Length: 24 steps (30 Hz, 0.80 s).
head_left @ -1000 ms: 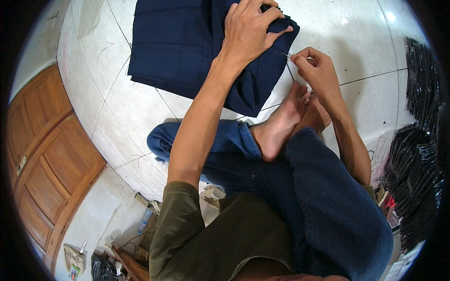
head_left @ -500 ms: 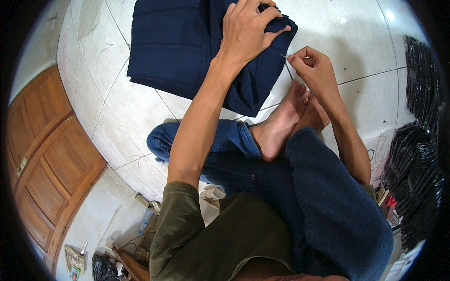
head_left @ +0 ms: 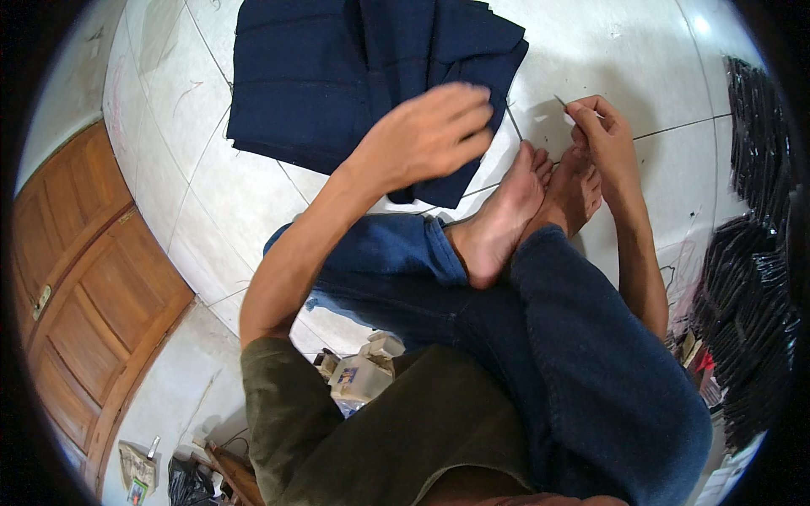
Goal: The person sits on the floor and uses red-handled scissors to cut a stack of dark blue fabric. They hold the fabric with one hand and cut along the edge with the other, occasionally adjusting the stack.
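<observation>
Pinching a thin, grey, needle-like sliver (head_left: 560, 102) in the right hand (head_left: 612, 139). Left of that grip, holding the left hand (head_left: 429, 135) loose-fingered and empty over layered navy-blue woven cloth (head_left: 295, 80) on white floor tiles (head_left: 591, 42); too blurred to tell touch from hover. Already laid out; still bunched nearest the grip, untouched by the sliver.
</observation>
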{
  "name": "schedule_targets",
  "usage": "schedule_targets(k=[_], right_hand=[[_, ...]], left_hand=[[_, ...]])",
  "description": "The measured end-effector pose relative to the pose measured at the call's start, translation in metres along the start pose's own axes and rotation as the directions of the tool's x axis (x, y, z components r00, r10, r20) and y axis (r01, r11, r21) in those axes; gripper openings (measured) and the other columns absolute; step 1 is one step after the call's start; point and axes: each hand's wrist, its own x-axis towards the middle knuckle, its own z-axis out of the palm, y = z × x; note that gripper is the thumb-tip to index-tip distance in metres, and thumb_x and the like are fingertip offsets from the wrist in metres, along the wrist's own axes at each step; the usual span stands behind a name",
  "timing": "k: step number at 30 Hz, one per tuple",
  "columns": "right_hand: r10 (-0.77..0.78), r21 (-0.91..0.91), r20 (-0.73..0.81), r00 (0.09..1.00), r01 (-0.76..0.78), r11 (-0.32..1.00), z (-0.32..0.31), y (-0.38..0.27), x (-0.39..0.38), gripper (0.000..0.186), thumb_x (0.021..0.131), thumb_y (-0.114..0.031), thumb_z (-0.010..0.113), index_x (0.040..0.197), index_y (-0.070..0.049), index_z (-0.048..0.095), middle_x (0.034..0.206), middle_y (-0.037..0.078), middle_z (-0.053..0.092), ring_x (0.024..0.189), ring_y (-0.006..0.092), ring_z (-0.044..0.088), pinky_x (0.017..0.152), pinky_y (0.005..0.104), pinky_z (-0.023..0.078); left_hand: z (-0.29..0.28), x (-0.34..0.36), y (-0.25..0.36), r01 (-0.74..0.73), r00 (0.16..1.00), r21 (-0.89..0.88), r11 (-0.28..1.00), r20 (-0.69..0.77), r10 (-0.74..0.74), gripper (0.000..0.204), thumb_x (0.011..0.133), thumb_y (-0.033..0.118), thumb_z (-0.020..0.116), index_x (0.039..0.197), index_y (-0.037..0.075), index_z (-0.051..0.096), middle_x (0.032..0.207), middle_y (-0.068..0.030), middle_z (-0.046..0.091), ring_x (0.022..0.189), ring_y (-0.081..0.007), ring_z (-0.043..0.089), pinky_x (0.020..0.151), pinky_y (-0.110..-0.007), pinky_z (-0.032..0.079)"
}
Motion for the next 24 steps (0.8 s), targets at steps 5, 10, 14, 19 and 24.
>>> schedule_targets(k=[5,10,14,19,24], right_hand=[[0.014,0.009,-0.044,0.999,-0.013,1.000,-0.005,0.004,-0.002,0.019,0.101,-0.024,0.063,0.098,-0.007,0.068,0.073,-0.006,0.050,0.066,0.0032,0.043,0.058,0.0209,0.032],[0.003,0.031,0.017,1.000,-0.004,1.000,0.007,-0.004,-0.009,0.018,0.101,-0.024,0.064,0.101,-0.006,0.067,0.072,-0.006,0.049,0.066,0.0035,0.042,0.059,0.0206,0.033],[-0.059,0.000,0.048,0.997,0.059,0.998,0.010,0.001,-0.020,0.021,0.096,-0.025,0.068,0.102,-0.005,0.070,0.076,0.001,0.062,0.068,0.0098,0.054,0.062,0.0225,0.040],[-0.194,-0.414,0.147,0.970,0.239,0.878,0.031,0.016,-0.044,0.021,0.092,-0.028,0.072,0.102,-0.010,0.071,0.081,0.009,0.072,0.078,0.0217,0.067,0.075,0.0354,0.048],[-0.160,-0.500,0.217,0.963,0.250,0.829,0.055,0.023,-0.055,0.026,0.086,-0.037,0.077,0.098,-0.015,0.073,0.076,0.008,0.073,0.080,0.0278,0.068,0.081,0.0410,0.047]], left_hand=[[-0.022,-0.020,0.023,0.212,0.963,-0.043,0.976,0.180,-0.201,0.035,0.082,0.013,0.067,0.117,0.018,0.073,0.112,-0.0060,0.067,0.101,-0.0218,0.065,0.086,-0.034,0.052],[-0.007,0.002,0.016,0.240,0.967,0.054,0.969,0.077,-0.243,0.040,0.084,0.011,0.068,0.119,0.028,0.073,0.115,-0.0022,0.066,0.091,-0.0169,0.064,0.078,-0.031,0.053],[0.002,-0.010,0.007,0.208,0.978,-0.028,0.978,0.012,-0.208,0.026,0.085,0.015,0.071,0.107,0.026,0.076,0.119,0.0006,0.066,0.095,-0.0167,0.066,0.078,-0.031,0.054],[0.007,-0.011,0.007,0.245,0.966,-0.122,0.962,-0.051,-0.252,0.011,0.085,0.016,0.075,0.095,0.021,0.073,0.114,0.0017,0.066,0.091,-0.0172,0.068,0.076,-0.032,0.056],[0.015,-0.014,0.005,0.287,0.948,-0.175,0.942,-0.092,-0.305,0.008,0.086,0.021,0.076,0.093,0.020,0.071,0.112,0.0016,0.066,0.086,-0.0181,0.068,0.075,-0.034,0.056]])
